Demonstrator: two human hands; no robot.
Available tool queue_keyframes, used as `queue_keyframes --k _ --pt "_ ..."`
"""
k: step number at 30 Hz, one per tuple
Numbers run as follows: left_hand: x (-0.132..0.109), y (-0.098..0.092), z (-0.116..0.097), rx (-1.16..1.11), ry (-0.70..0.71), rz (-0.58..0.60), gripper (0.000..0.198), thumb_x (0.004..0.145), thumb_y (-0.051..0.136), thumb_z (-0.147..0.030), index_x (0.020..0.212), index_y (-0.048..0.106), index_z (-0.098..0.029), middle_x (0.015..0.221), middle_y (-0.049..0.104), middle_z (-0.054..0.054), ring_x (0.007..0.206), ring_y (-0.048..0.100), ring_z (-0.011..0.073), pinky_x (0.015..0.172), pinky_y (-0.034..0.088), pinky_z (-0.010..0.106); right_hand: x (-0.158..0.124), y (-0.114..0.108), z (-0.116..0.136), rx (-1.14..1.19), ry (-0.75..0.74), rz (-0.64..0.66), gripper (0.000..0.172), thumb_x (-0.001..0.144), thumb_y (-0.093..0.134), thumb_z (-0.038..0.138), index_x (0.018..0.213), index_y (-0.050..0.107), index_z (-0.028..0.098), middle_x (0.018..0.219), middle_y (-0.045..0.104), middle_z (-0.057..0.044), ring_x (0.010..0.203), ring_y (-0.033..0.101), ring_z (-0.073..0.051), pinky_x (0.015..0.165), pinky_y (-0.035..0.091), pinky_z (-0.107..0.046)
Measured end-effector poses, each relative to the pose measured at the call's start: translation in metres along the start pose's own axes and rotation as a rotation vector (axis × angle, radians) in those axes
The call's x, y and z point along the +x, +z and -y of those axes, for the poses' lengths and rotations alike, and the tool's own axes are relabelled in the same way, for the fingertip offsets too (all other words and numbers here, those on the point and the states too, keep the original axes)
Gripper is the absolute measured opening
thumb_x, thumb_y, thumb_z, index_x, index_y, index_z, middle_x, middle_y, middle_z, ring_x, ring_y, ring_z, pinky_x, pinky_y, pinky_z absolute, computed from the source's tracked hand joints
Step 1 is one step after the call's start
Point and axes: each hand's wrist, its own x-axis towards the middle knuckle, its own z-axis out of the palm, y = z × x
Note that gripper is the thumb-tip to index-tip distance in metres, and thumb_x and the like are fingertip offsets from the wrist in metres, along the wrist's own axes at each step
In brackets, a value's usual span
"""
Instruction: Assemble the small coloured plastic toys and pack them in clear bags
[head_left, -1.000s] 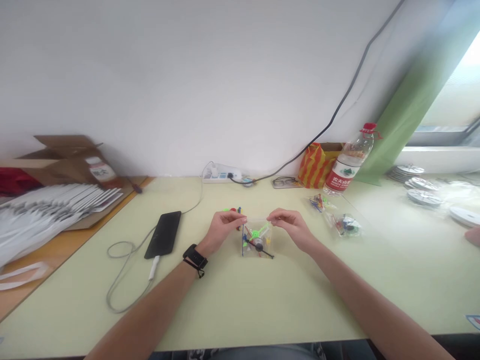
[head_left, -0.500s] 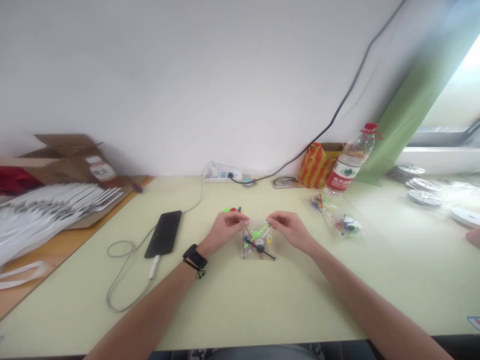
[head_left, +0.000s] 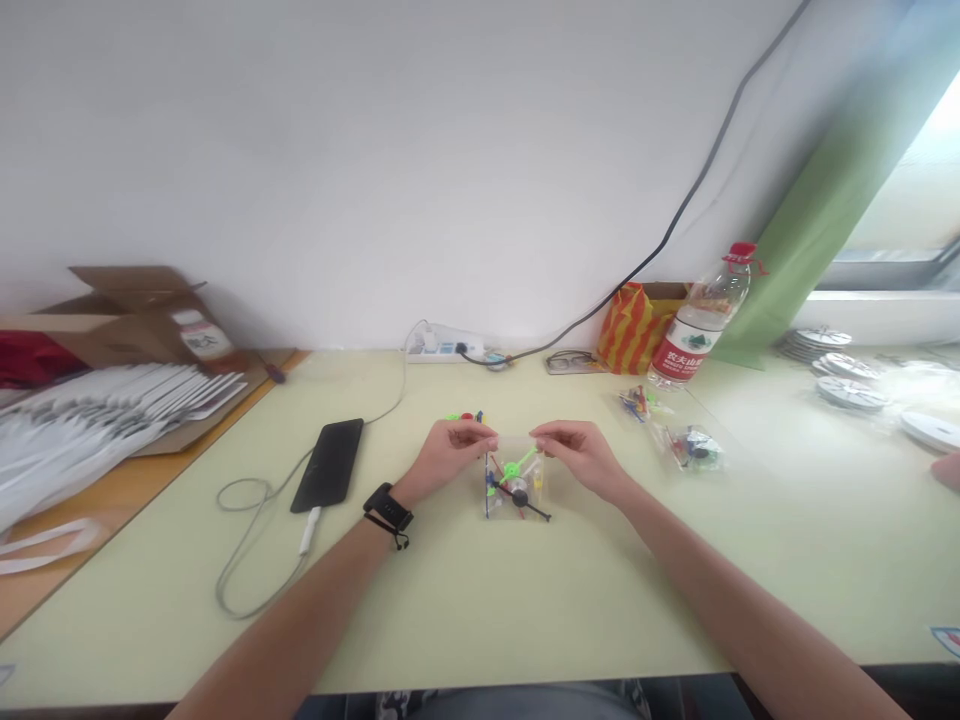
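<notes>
Nearest me, over the pale yellow-green flat table point(head_left: 450, 600): small clear rectangular plastic bag point(head_left: 513, 490), with green, blue, red, yellow and black plastic parts inside. So parts are in; can't tell if the top is sealed, so closing it may be left. Bag sits on my side of the grip, between my hands, top edge up at my fingertips; can't tell if its lower edge touches the table. Grip is narrow: bare left hand point(head_left: 450, 450) pinches one top corner, bare right hand point(head_left: 581, 455) the other. Just behind left hand: small green, red and blue plastic pieces point(head_left: 466, 417), bagged or loose unclear. Farther, right: two clear plastic bags of coloured parts point(head_left: 694, 450), untouched.
</notes>
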Motion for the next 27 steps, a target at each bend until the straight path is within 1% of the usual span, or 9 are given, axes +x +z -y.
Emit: queue_keyframes --k 3,5,9,13,17,19,22,24,27 --pt "0.0 0.001 0.001 -0.044 -0.01 -0.078 0.024 0.078 0.089 -0.036 0.093 0.084 -0.018 0.087 0.079 0.007 0.079 0.071 0.0182 0.074 0.056 0.03 0.0 0.0 -0.001 0.07 -0.019 -0.024 0.026 0.086 0.077 0.045 0.1 0.085 0.024 0.081 0.073 -0.004 0.076 0.061 -0.019 0.074 0.052 -0.034" --pt "0.0 0.003 0.003 -0.074 -0.017 -0.119 0.02 0.078 0.087 -0.035 0.09 0.084 -0.019 0.086 0.079 0.007 0.079 0.071 0.0181 0.071 0.055 0.029 0.0 -0.001 -0.002 0.1 -0.046 -0.023 0.024 0.087 0.076 0.042 0.101 0.086 0.025 0.081 0.071 -0.004 0.075 0.059 -0.018 0.073 0.051 -0.033" --pt "-0.001 0.006 0.007 -0.147 -0.032 -0.137 0.015 0.081 0.083 -0.033 0.088 0.086 -0.019 0.09 0.081 0.009 0.087 0.073 0.02 0.074 0.055 0.028 0.0 -0.004 -0.001 0.102 -0.083 -0.001 0.021 0.09 0.072 0.04 0.097 0.087 0.026 0.082 0.07 -0.004 0.076 0.058 -0.018 0.074 0.05 -0.033" --pt "-0.003 0.007 0.004 -0.143 -0.018 -0.101 0.022 0.077 0.089 -0.035 0.086 0.084 -0.016 0.089 0.08 0.009 0.081 0.072 0.0191 0.077 0.057 0.03 -0.001 -0.004 0.005 0.057 -0.105 0.025 0.025 0.091 0.073 0.045 0.093 0.085 0.023 0.087 0.071 -0.006 0.081 0.061 -0.02 0.075 0.051 -0.034" --pt "-0.005 0.008 -0.002 -0.086 0.01 -0.08 0.035 0.074 0.093 -0.035 0.102 0.082 -0.017 0.089 0.078 0.006 0.082 0.073 0.0189 0.083 0.061 0.032 -0.002 -0.002 0.012 -0.035 -0.064 0.02 0.037 0.089 0.077 0.052 0.11 0.079 0.022 0.084 0.071 -0.004 0.08 0.064 -0.021 0.074 0.053 -0.034" --pt "-0.005 0.009 -0.005 -0.052 0.031 -0.063 0.038 0.076 0.092 -0.036 0.107 0.081 -0.018 0.09 0.078 0.006 0.084 0.073 0.0189 0.084 0.061 0.032 -0.002 -0.001 0.014 -0.115 -0.051 0.069 0.037 0.091 0.075 0.056 0.102 0.079 0.021 0.084 0.072 -0.005 0.079 0.065 -0.021 0.073 0.053 -0.034" --pt "-0.007 0.01 -0.009 -0.016 0.041 -0.022 0.038 0.079 0.089 -0.04 0.108 0.081 -0.017 0.093 0.078 0.009 0.086 0.073 0.0203 0.083 0.061 0.033 -0.002 -0.002 0.016 -0.201 -0.068 0.135 0.04 0.093 0.07 0.059 0.086 0.079 0.021 0.084 0.074 -0.007 0.077 0.064 -0.022 0.071 0.052 -0.034" --pt "-0.008 0.012 -0.011 0.012 0.038 0.022 0.038 0.081 0.087 -0.042 0.109 0.081 -0.017 0.098 0.079 0.011 0.088 0.074 0.0214 0.083 0.061 0.033 -0.002 -0.004 0.018 -0.201 -0.082 0.149 0.038 0.093 0.071 0.058 0.088 0.08 0.021 0.084 0.074 -0.007 0.077 0.064 -0.022 0.072 0.051 -0.035" --pt "-0.01 0.015 -0.013 0.061 0.042 0.116 0.031 0.085 0.083 -0.043 0.1 0.084 -0.017 0.1 0.081 0.012 0.09 0.074 0.0231 0.085 0.06 0.034 -0.003 -0.005 0.02 -0.166 -0.076 0.172 0.034 0.091 0.075 0.054 0.088 0.08 0.021 0.085 0.074 -0.007 0.079 0.064 -0.022 0.074 0.051 -0.035"
